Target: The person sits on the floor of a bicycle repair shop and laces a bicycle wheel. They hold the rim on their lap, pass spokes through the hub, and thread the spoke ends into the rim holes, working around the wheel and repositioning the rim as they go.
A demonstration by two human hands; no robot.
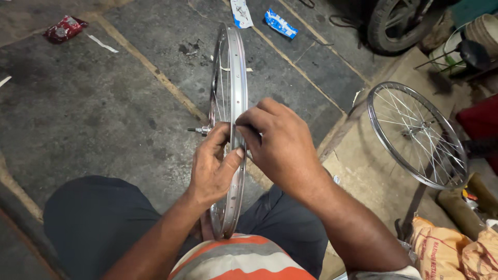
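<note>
A shiny bicycle wheel rim [232,103] stands upright on edge between the person's knees, its axle [199,129] sticking out to the left. Both hands grasp the rim: the left hand [213,166] wraps it from the left side, and the right hand [277,142] pinches its edge from the right, fingertips touching. Right of the rim, a second spoked wheel [416,134] lies on the floor; beyond the rim lie a blue wrapper [280,24] and a red wrapper [64,28].

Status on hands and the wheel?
Left hand and right hand both pinch the upright rim. Wheel stands between the knees. Second wheel lies apart, right.
</note>
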